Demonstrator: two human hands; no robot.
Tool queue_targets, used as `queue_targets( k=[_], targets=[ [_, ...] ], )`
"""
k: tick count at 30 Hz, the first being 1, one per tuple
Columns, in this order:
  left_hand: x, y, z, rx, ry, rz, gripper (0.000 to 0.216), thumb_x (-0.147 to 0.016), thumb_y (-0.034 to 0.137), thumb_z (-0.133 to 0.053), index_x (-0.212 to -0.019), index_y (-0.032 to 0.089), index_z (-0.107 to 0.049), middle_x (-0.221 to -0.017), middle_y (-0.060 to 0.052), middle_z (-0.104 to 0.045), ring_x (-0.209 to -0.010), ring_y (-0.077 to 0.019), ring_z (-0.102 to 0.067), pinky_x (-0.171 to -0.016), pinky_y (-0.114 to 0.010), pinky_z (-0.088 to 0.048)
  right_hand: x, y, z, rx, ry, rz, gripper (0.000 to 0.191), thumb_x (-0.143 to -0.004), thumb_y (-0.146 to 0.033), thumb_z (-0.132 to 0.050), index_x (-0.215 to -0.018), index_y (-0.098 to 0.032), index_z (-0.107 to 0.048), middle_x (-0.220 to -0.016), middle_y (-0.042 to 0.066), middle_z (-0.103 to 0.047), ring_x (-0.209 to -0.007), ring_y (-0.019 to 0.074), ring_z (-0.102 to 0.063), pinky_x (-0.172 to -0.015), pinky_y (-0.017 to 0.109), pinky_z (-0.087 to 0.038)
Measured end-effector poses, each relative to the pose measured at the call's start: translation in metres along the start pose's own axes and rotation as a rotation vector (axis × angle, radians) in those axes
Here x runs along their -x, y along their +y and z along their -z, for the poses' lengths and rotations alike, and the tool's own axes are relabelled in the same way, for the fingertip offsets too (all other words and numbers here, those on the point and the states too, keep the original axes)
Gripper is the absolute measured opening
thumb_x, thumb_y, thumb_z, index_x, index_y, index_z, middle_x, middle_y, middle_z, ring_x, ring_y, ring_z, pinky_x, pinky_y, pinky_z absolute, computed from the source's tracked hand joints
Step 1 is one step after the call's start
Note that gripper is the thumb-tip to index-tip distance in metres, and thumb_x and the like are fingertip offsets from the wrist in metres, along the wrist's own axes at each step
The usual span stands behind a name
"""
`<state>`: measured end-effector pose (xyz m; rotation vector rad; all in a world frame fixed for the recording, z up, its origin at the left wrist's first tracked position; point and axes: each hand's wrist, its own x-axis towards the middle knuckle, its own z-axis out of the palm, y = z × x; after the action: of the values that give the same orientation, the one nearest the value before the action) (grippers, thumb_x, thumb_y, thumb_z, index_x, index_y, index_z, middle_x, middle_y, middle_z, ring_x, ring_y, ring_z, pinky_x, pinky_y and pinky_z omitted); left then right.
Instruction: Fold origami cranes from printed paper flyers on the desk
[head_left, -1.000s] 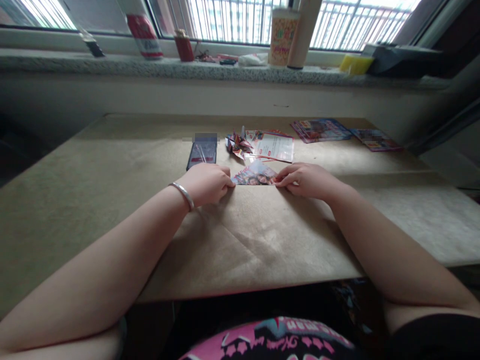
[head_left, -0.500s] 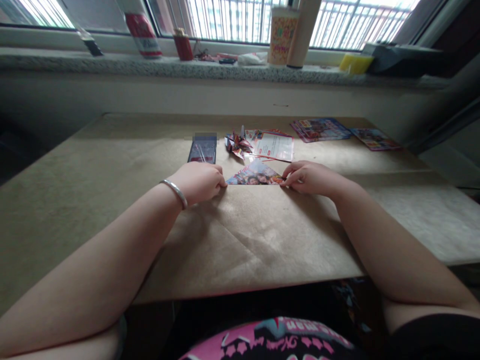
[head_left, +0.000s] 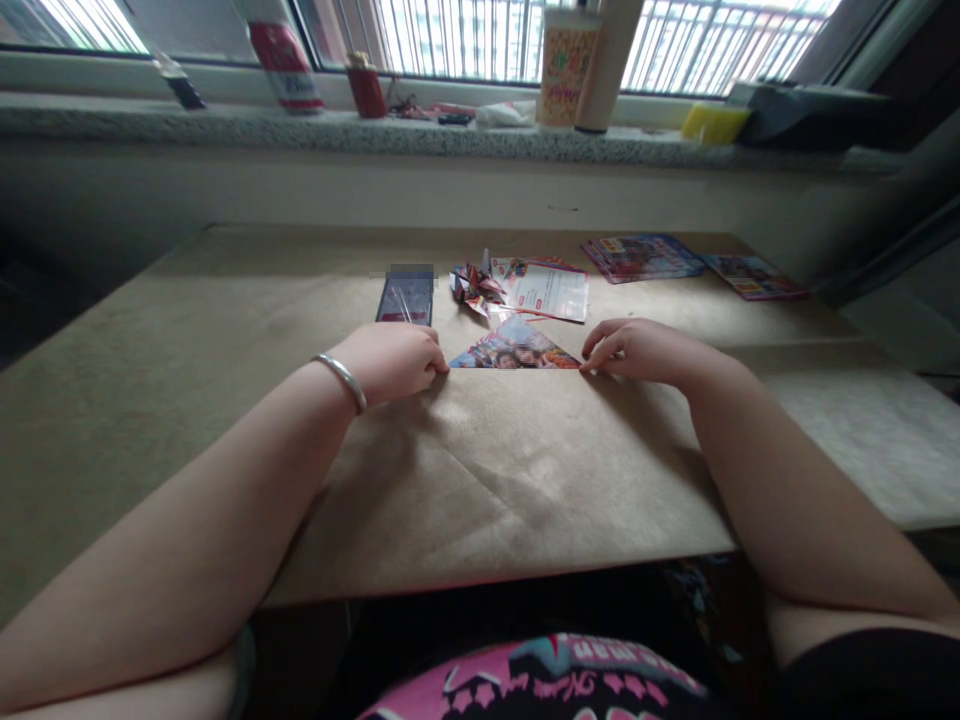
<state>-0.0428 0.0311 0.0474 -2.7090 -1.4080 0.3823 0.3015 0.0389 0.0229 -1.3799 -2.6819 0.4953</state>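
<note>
A colourful printed paper folded into a triangle [head_left: 514,350] lies flat on the brown table [head_left: 225,330]. My left hand [head_left: 394,358], with a silver bracelet at the wrist, is curled and presses its fingertips on the triangle's left corner. My right hand [head_left: 637,350] has its fingers bent and presses on the triangle's right corner. Just behind the triangle lie a small folded paper figure [head_left: 472,287] and a white and red leaflet [head_left: 547,290].
A dark phone [head_left: 406,298] lies behind my left hand. Two more printed leaflets [head_left: 641,256] lie at the table's far right. On the window sill [head_left: 187,125] stand a red can [head_left: 285,65], a paper cup [head_left: 566,65], a yellow sponge [head_left: 712,122] and small items.
Both hands have slid apart along the triangle's lower edge, the left one to the left and the right one to the right, and more of the paper shows between them.
</note>
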Motion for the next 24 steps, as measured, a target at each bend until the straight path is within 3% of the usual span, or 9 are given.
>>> queue_targets(
  k=[13, 16, 18, 21, 24],
  targets=[
    [-0.005, -0.013, -0.012, 0.09, 0.069, -0.057, 0.036, -0.08, 0.023, -0.045, -0.095, 0.03, -0.078, -0.106, 0.0, -0.071, -0.085, -0.0162, -0.065, -0.078, -0.025, -0.047, 0.001, 0.008, -0.002, 0.011, 0.102, 0.002, 0.029, -0.073, -0.007, -0.057, -0.073, -0.028, -0.077, -0.096, -0.002, -0.074, -0.083, 0.0158, -0.068, -0.08, 0.03, -0.052],
    [-0.006, -0.014, -0.012, 0.111, 0.074, -0.07, 0.035, -0.08, 0.021, -0.047, -0.094, 0.03, -0.078, -0.104, 0.0, -0.072, -0.085, -0.0158, -0.065, -0.079, -0.024, -0.047, -0.001, 0.011, -0.008, -0.02, 0.192, -0.153, 0.026, -0.074, -0.008, -0.055, -0.073, -0.025, -0.075, -0.083, -0.001, -0.074, -0.074, 0.0157, -0.067, -0.073, 0.03, -0.052],
    [-0.006, -0.015, -0.012, 0.138, 0.065, -0.076, 0.034, -0.08, 0.021, -0.048, -0.093, 0.029, -0.077, -0.105, 0.0, -0.072, -0.086, -0.0159, -0.065, -0.082, -0.024, -0.047, -0.003, 0.008, -0.014, -0.014, 0.281, -0.26, 0.022, -0.078, -0.014, -0.055, -0.082, -0.024, -0.075, -0.075, 0.001, -0.071, -0.066, 0.0156, -0.063, -0.064, 0.03, -0.051],
    [-0.007, -0.014, -0.012, 0.182, 0.082, -0.084, 0.031, -0.081, 0.021, -0.048, -0.09, 0.028, -0.077, -0.11, 0.002, -0.071, -0.091, -0.0155, -0.065, -0.087, -0.024, -0.047, -0.008, -0.003, -0.021, -0.038, 0.374, -0.148, 0.018, -0.081, -0.023, -0.058, -0.093, -0.022, -0.072, -0.098, 0.006, -0.07, -0.075, 0.016, -0.064, -0.07, 0.031, -0.052],
    [-0.009, -0.009, -0.014, 0.174, 0.133, -0.07, 0.032, -0.081, 0.021, -0.046, -0.085, 0.026, -0.077, -0.115, 0.003, -0.071, -0.096, -0.0157, -0.066, -0.089, -0.025, -0.046, -0.013, -0.02, -0.027, -0.009, 0.393, 0.065, 0.022, -0.085, -0.03, -0.059, -0.102, -0.023, -0.072, -0.116, 0.008, -0.066, -0.103, 0.0212, -0.061, -0.091, 0.036, -0.05]
  ],
)
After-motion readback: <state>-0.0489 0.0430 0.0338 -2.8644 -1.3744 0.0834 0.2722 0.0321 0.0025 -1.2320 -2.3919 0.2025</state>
